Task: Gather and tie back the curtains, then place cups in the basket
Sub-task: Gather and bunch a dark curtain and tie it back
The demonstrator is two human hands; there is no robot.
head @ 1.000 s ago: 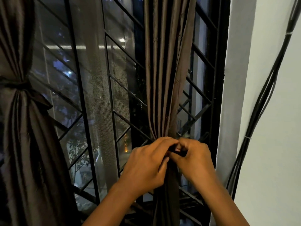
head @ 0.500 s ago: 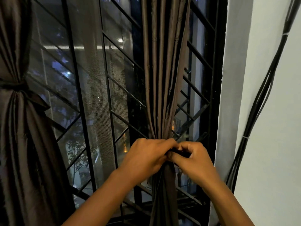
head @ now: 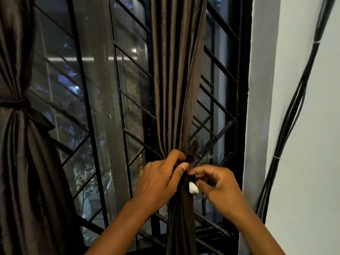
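A dark brown curtain (head: 174, 85) hangs gathered into a narrow bunch in front of the window. My left hand (head: 160, 179) grips the bunch at its waist, thumb pressed against a dark tie strip (head: 193, 150) whose end sticks up above my fingers. My right hand (head: 217, 186) pinches the strip's other end just right of the bunch. A small white tag (head: 193, 188) shows between my hands. At the left edge, a second brown curtain (head: 20, 162) hangs with a tie band (head: 16, 104) knotted round it. No cups or basket are in view.
Black window grille bars (head: 127, 115) and mesh screen stand behind the curtains, with night lights outside. A white wall (head: 309, 126) fills the right, with a bundle of black cables (head: 287, 122) running down it.
My right hand has pulled a little to the right and down, away from my left hand. The tie strip's end now pokes up above my fingers.
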